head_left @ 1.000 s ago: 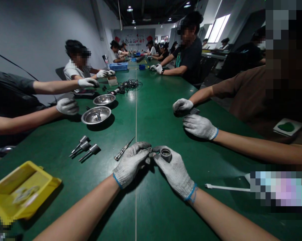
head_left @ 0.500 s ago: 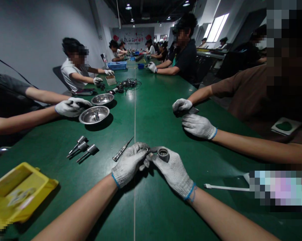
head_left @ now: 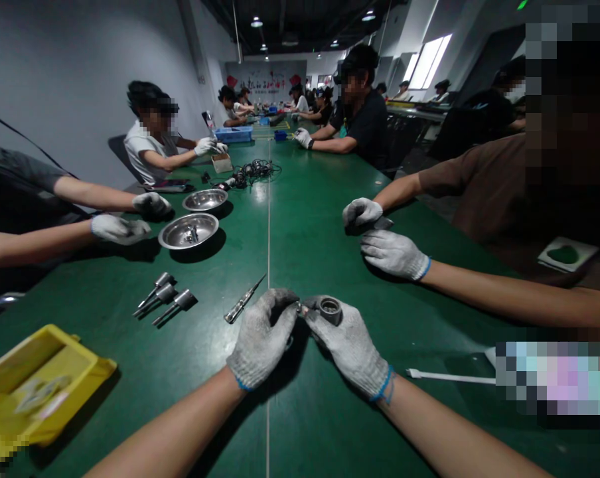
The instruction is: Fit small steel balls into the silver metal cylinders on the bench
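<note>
My left hand [head_left: 263, 342], in a white knit glove with smudged fingertips, is closed in a pinch on a small shiny metal part [head_left: 299, 307], too small to name. My right hand [head_left: 352, 345], gloved the same way, holds a short round metal sleeve [head_left: 330, 309] with its open end facing up. The right fingertips meet the left ones at the small part. Beyond my left hand lies a slim screwdriver [head_left: 244, 300] with a clear-looking handle. Farther left rest several metal pieces [head_left: 166, 293] with cylinder heads and thin shafts.
A yellow bin [head_left: 88, 378] with pale pieces stands at left. Two steel bowls [head_left: 168, 238] sit near a co-worker's gloved hands [head_left: 118, 229]. Another person's gloved hands [head_left: 394, 252] rest at right. A white cable [head_left: 449, 376] lies nearer; tangled black cords [head_left: 255, 171] lie farther off.
My left hand has shifted a little right and turned, its fingers more bunched at the small part. The sleeve moved slightly right with my right hand. The left co-worker's hands drew back from the bowls.
</note>
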Demonstrator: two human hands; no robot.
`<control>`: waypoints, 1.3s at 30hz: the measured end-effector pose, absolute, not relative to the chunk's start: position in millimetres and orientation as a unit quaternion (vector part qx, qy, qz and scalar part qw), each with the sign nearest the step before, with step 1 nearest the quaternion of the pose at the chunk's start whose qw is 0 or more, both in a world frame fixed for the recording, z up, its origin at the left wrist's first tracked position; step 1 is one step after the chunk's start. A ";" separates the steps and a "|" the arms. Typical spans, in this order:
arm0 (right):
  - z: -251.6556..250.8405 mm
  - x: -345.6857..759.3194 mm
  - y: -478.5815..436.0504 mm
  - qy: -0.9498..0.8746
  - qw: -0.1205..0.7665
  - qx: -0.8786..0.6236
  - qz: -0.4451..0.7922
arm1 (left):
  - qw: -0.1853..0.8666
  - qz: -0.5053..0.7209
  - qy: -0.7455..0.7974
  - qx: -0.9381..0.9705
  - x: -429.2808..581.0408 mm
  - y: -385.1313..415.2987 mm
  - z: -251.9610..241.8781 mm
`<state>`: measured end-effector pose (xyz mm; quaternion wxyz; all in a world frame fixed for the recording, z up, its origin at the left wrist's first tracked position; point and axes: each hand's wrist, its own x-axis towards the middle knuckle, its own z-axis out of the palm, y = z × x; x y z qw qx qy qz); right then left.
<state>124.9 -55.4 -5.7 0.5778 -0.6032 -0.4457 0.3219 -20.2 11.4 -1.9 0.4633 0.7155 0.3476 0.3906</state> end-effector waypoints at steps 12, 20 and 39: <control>-13.9 128.2 -56.9 -0.413 0.587 -0.586 0.376 | 0.314 0.411 0.328 0.791 -25.8 12.0 2.9; -12.7 129.3 -57.1 -0.419 0.579 -0.585 0.383 | 0.301 0.396 0.301 0.814 -25.2 12.3 2.2; -1.1 126.4 -56.2 -0.476 0.573 -0.571 0.345 | 0.249 0.392 0.348 0.814 -24.3 13.9 1.4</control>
